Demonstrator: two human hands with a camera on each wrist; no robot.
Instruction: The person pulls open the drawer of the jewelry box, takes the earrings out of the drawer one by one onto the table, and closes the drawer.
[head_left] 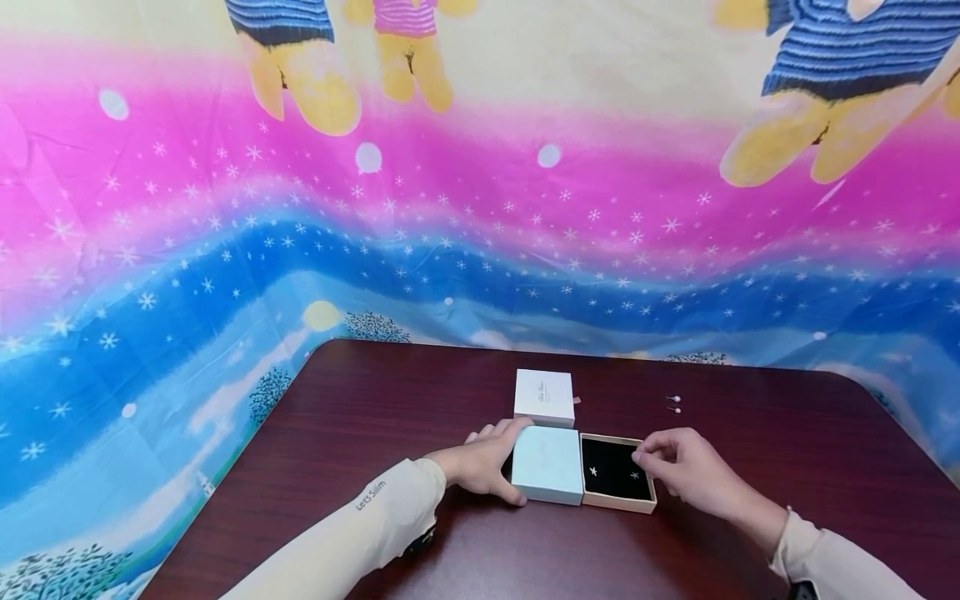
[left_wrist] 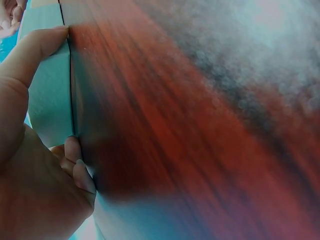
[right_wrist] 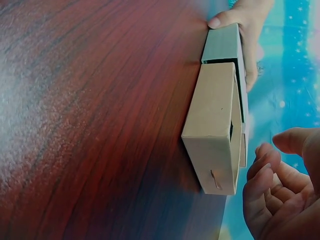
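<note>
A pale mint box sleeve (head_left: pixel 547 463) lies on the table, and my left hand (head_left: pixel 483 461) grips its left end. The thumb is on the near side and the fingers on the far side. From the sleeve's right end sticks out a beige drawer (head_left: pixel 619 505) with a black lining. On the lining lie two small silvery earrings, one at the left (head_left: pixel 593 472) and one at the right (head_left: pixel 634 476). My right hand (head_left: pixel 686 467) hovers over the drawer's right edge, fingers bent and thumb near the index finger. Nothing shows between its fingertips in the right wrist view.
Behind the sleeve stands a white box (head_left: pixel 543 393) with small print and a pinkish tab. Two pearl-like earrings (head_left: pixel 676 399) lie on the dark red table (head_left: pixel 420 375) at the back right. A patterned cloth (head_left: pixel 480 208) hangs behind the table.
</note>
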